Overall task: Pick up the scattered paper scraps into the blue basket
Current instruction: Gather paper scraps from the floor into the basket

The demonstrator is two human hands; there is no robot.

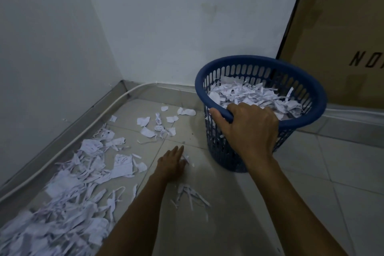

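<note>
Against the back wall, where it meets the side wall in a corner, a pale cable runs along the skirting and bends round to the right. Right of the corner, a brown cardboard box with dark lettering leans or stands against the wall, just behind the basket. The floor is light grey tile with dark grout lines.

Nothing lies between the basket and the scraps except bare tile and the person's own left forearm, which crosses the lower middle of the view.

The basket is blue plastic, round, with slotted walls and a thick rolled rim. It tilts toward the person and is well filled with white paper strips and torn pieces. The right hand grips its near rim, fingers hooked inside and thumb outside.

The scraps are white, some with faint print, torn into strips and ragged patches. Most lie in a dense drift along the left wall, thinning toward the corner, where single pieces sit apart. A small cluster lies on the tile just beside the left forearm.

The left hand rests low on the floor, fingers straight and together, touching a small scrap at its fingertips.
</note>
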